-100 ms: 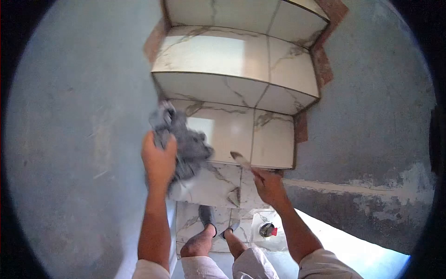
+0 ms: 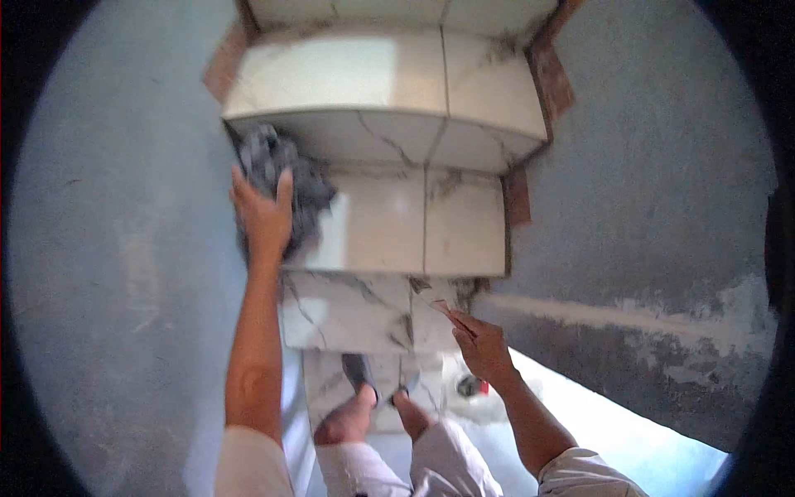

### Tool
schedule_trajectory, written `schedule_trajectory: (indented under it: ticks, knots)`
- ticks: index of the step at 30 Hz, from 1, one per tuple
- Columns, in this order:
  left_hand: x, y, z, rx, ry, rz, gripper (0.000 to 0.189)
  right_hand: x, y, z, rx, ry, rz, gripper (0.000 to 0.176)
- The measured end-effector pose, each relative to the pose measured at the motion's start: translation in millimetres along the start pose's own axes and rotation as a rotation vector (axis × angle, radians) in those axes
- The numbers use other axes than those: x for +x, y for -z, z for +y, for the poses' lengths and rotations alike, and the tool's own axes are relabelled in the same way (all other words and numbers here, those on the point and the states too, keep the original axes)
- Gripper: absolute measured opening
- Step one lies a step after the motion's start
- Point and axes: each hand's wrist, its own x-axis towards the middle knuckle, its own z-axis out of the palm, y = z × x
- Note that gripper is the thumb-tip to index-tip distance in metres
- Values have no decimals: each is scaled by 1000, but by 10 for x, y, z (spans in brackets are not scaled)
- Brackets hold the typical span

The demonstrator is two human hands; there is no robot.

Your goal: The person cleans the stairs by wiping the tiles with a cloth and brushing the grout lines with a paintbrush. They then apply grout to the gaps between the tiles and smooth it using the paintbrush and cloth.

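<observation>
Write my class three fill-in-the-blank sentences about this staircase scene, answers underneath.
1. One bare hand, the person's ____, holds a crumpled grey cloth-like bundle.
2. The other hand holds a slim dark-tipped brush with a reddish ____.
3. Beside the small dark round object is a bright ____ patch.

Missing words: left; handle; red.

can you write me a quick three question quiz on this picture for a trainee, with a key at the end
1. Multiple choice: what does the left hand hold?
a) a hammer
b) a crumpled grey cloth
c) a bucket

2. True or false: the right hand is empty.

3. Fill in the blank: the steps in front of the person are covered with pale, dark-veined ____.

Key:
1. b
2. False; it holds a brush, bristles pointing away from the hand.
3. tiles
</observation>
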Motion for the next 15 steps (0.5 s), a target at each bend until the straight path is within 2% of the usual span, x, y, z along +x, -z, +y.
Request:
schedule_trajectory:
  ticks: [1,2,4,5,7,8,10,12,13,14,15]
  knots:
    - [197,-68,-259,119,-187,49,102,-84,-263,67,103,-91,-49,33]
    - [224,-365,-513,117,-164,23,102,-217,-218,241,92,-121,-63,33]
    - [362,-756,-939,815,-171,-258,104,-516,-215,579,96,-142,-59,33]
    - [434,-913,-1021,819,-172,-271,104,-686,-263,763,110,-160,-40,32]
    - [452,-1266,-1026,815,-159,-38,103,-896,-245,934,139,-262,-20,32]
    - [367,-1422,-1059,822,-161,-69,103,-1017,-214,963,157,-338,-37,32]
    - [118,-1619,-745,787,-149,-154,98,-1221,-299,1098,187,-387,-11,32]
    - [-348,-2030,-426,600,-367,-225,90,-1385,-418,1179,216,-419,33,32]
    - [-575,-2121,-43,562,-416,-362,84,-1451,-475,1198,222,-439,16,32]
    - [-815,-2353,172,558,-427,-372,79,-1505,-510,1186,225,-462,-4,32]
    - [-947,-2508,418,435,-433,-472,73,-1497,-497,1042,310,-489,7,32]
